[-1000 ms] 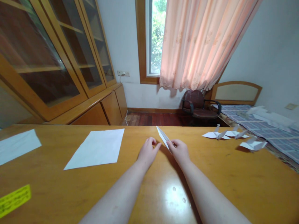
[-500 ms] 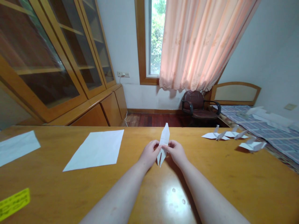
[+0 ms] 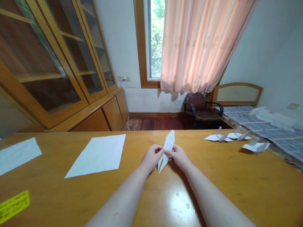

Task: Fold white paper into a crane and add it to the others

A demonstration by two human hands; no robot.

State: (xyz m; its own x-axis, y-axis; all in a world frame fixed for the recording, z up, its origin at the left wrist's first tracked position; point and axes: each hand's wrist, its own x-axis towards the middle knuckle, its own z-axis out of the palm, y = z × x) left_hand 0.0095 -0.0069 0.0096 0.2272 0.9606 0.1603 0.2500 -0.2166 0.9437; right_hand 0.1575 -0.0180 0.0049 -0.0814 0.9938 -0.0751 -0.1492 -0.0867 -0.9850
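- Nearest you, the glossy wooden counter (image 3: 213, 195) carries a yellow label (image 3: 14, 206) at its near left corner, well apart from your forearms, which run forward side by side.
- Your left hand (image 3: 151, 156) and right hand (image 3: 180, 156) meet at mid-counter with fingertips turned inward. Both pinch the folded white paper (image 3: 169, 144) at its waist; neither hand is spread or flat.
- The folded paper sits directly between the two hands and seems to be held just clear of the counter. Its long axis stands steep: the lower point dips toward you and slightly left, and the upper point tilts away to the right. Both hands are equally close, the left on its left edge and the right on its right edge.
- Left of your hands, a flat white sheet (image 3: 99, 154) lies on the counter, near but not touching. A second sheet (image 3: 19, 154) lies further left at the frame's edge.
- To the right, toward the far edge, small folded paper figures (image 3: 217, 137) sit in a loose cluster, well apart from your right hand.
- Beyond the counter are a dark armchair (image 3: 201, 107), a bed (image 3: 272, 132) with a checked cover and a glass-fronted cabinet (image 3: 47, 63) at left. A pink curtain (image 3: 196, 44) is drawn partly across the window (image 3: 153, 37).
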